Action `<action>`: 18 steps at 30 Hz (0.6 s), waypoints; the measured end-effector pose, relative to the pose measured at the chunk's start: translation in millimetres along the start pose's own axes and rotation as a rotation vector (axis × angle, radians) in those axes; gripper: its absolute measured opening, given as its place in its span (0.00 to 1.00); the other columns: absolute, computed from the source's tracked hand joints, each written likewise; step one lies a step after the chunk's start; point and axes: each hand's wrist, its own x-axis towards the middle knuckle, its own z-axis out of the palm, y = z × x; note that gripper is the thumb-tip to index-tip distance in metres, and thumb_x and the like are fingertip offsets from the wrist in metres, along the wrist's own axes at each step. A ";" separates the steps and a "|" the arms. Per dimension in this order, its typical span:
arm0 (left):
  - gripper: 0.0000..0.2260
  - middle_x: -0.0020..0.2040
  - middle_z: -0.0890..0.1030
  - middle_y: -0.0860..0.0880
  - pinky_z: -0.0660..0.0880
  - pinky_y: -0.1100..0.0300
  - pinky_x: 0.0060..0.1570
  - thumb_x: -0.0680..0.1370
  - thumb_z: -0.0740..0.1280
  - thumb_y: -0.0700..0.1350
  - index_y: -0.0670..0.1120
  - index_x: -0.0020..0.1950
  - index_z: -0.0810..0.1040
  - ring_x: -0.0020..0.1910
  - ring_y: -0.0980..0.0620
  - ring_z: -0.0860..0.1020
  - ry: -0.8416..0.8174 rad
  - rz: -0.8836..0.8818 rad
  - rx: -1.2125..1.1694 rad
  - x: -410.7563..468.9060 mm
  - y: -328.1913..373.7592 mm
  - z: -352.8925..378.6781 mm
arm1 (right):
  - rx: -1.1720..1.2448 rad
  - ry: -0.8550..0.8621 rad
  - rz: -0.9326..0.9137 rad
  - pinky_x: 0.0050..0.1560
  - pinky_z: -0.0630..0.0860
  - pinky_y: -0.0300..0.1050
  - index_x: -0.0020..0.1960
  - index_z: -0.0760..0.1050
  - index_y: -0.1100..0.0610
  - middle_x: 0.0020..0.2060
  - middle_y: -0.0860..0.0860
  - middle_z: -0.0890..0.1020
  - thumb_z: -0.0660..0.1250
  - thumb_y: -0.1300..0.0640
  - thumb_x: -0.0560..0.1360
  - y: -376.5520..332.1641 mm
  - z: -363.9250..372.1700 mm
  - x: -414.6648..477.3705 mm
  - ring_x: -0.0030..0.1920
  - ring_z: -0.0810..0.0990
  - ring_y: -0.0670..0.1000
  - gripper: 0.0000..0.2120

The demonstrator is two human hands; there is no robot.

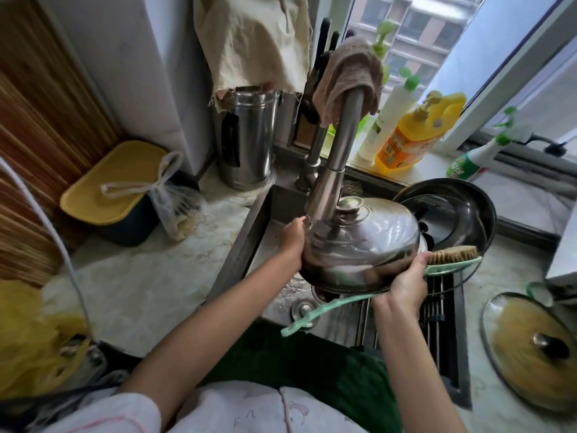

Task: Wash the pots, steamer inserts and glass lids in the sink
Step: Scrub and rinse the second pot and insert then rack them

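Observation:
A domed steel lid (365, 242) with a round knob is held over the sink (249, 245), right under the faucet (337, 157). My left hand (292, 242) grips its left rim. My right hand (407, 281) holds its lower right rim together with a green-handled scrub brush (449, 256), whose bristles point up to the right. Behind the lid a steel pot (462, 210) leans tilted in the sink. A glass lid (530, 342) with a dark knob lies on the counter at the right.
A cloth hangs over the faucet top. Detergent bottles (412, 139) and a spray bottle (477, 154) stand on the window sill. A steel canister (246, 139), a yellow-lidded box (115, 182) and a tied plastic bag (178, 207) sit left of the sink. A drain rack (437, 310) spans the sink's right.

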 end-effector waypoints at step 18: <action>0.12 0.56 0.81 0.45 0.75 0.51 0.58 0.79 0.56 0.36 0.44 0.58 0.76 0.57 0.49 0.79 -0.561 0.164 0.545 -95.7 4.5 10.6 | 0.430 -0.032 -0.085 0.68 0.67 0.52 0.70 0.69 0.55 0.66 0.54 0.74 0.53 0.42 0.81 -64.4 -84.2 42.8 0.65 0.74 0.56 0.24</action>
